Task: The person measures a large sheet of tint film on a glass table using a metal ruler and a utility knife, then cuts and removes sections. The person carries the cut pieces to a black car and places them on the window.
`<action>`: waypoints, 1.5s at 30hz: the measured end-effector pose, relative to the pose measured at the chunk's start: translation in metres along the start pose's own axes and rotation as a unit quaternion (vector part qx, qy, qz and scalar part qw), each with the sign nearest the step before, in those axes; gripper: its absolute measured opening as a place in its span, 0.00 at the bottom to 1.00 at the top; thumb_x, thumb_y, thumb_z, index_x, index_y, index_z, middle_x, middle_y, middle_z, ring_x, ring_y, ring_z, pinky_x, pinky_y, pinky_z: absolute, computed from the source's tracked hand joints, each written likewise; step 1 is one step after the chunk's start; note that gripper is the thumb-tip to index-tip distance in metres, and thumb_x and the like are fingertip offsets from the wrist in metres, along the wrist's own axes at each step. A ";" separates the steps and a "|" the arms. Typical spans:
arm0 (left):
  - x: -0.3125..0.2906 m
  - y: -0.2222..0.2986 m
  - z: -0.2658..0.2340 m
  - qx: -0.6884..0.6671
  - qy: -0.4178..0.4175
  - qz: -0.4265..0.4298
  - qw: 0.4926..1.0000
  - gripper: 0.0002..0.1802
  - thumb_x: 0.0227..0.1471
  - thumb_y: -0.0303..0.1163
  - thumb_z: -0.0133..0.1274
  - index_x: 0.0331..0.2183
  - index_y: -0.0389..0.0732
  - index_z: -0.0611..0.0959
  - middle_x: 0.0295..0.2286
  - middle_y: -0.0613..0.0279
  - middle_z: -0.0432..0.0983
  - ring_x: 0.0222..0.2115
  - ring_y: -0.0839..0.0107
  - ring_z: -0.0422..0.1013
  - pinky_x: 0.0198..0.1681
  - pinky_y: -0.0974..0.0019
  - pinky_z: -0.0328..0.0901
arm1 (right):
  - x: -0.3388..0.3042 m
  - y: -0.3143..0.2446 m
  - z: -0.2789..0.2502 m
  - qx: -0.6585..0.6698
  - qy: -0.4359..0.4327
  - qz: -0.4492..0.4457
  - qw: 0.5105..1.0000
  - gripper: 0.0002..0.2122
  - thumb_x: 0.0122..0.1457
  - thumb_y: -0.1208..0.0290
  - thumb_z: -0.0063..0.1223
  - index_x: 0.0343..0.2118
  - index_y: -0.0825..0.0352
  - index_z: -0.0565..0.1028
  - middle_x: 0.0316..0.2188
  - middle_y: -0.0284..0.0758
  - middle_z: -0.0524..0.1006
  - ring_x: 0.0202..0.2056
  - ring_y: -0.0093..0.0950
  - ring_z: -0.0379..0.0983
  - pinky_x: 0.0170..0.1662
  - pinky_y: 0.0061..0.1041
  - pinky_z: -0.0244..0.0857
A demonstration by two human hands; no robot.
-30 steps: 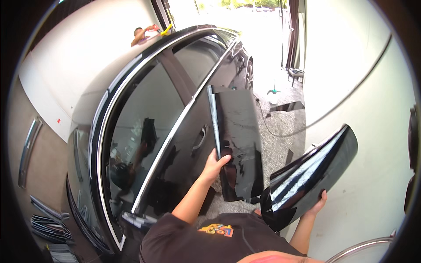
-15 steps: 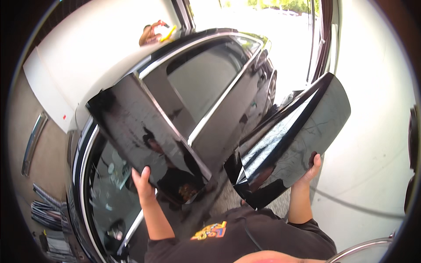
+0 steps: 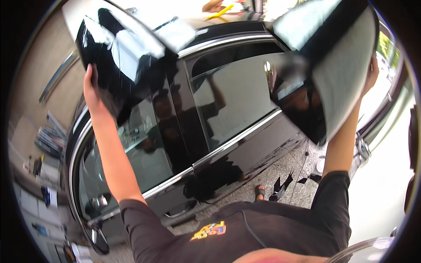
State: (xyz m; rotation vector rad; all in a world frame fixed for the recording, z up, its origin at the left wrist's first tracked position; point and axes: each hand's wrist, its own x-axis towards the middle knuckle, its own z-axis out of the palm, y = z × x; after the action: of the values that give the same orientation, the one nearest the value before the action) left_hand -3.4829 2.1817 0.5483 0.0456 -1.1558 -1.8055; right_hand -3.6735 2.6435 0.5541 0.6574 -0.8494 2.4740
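I hold up two glossy dark film sheets, one in each hand, in front of a black car (image 3: 245,144). My left hand (image 3: 93,94) grips the lower outer edge of the left film sheet (image 3: 125,48), thumb against its face. My right hand (image 3: 372,76) is closed on the outer edge of the right film sheet (image 3: 346,70), with most of its fingers hidden behind it. Both sheets bend and mirror bright light. Between them shows the car's side window (image 3: 241,94), with my reflection in it.
Dark scraps (image 3: 280,186) lie on the speckled floor near my sandalled foot (image 3: 260,192). Beyond the car roof, another person's arm (image 3: 212,5) is near a yellow tool (image 3: 220,12). At left are a shiny strip (image 3: 58,77) and stacked dark lengths (image 3: 50,138).
Both hands have risen and spread farther apart, carrying the sheets upward and outward. More of the car's side and the floor now shows between them.
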 end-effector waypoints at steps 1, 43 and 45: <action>0.007 -0.007 0.016 0.035 0.067 0.017 0.997 0.20 0.57 0.38 0.46 0.47 0.37 0.76 0.43 0.57 0.75 0.46 0.62 0.70 0.52 0.58 0.62 | 0.032 0.021 0.019 0.030 -0.038 0.014 0.999 0.23 0.60 0.53 0.39 0.46 0.69 0.69 0.44 0.43 0.73 0.42 0.36 0.72 0.45 0.34 0.69; 0.153 0.008 -0.067 0.634 0.007 -0.052 0.772 0.56 0.44 0.73 0.44 0.62 0.43 0.55 0.59 0.50 0.55 0.57 0.55 0.57 0.55 0.50 0.58 | 0.091 0.333 0.190 -0.555 -0.528 -0.167 0.621 0.39 0.48 0.44 0.56 0.54 0.74 0.64 0.43 0.52 0.75 0.49 0.46 0.71 0.55 0.38 0.61; 0.139 0.009 -0.066 0.668 -0.028 -0.026 0.743 0.57 0.43 0.70 0.51 0.63 0.42 0.54 0.56 0.47 0.61 0.55 0.54 0.61 0.56 0.54 0.58 | 0.093 0.350 0.200 -0.559 -0.501 -0.159 0.641 0.37 0.48 0.47 0.56 0.53 0.74 0.65 0.44 0.53 0.74 0.47 0.46 0.71 0.54 0.38 0.63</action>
State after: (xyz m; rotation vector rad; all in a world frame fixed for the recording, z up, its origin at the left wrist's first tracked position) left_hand -3.5206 2.0347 0.5774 0.8582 -2.2665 -0.6512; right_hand -3.8778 2.2863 0.5899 1.4233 -2.0815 0.6701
